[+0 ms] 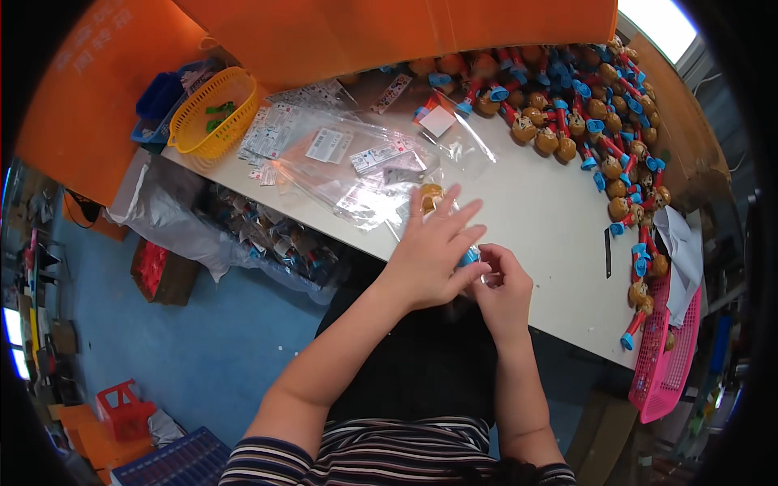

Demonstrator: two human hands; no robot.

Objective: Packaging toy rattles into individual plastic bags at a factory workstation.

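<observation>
Under my left hand (433,251) lies a small toy figure (432,198) with a round brown head and a blue end, apparently inside a clear plastic bag. The fingers of that hand are spread flat across it and hide most of its middle. Close beside it, my right hand (504,290) pinches the near end of the clear bag by the toy's blue part, thumb against fingers. Just beyond my left hand, a pile of clear plastic bags (316,174) with printed paper inserts covers the tabletop.
Many similar brown-headed toys (565,149) with red bodies and blue ends fill the table's far right. A yellow basket (190,130) stands at the left, a pink basket (683,348) at the right edge. Orange board (405,36) walls the back. Packed bags (271,235) hang below left.
</observation>
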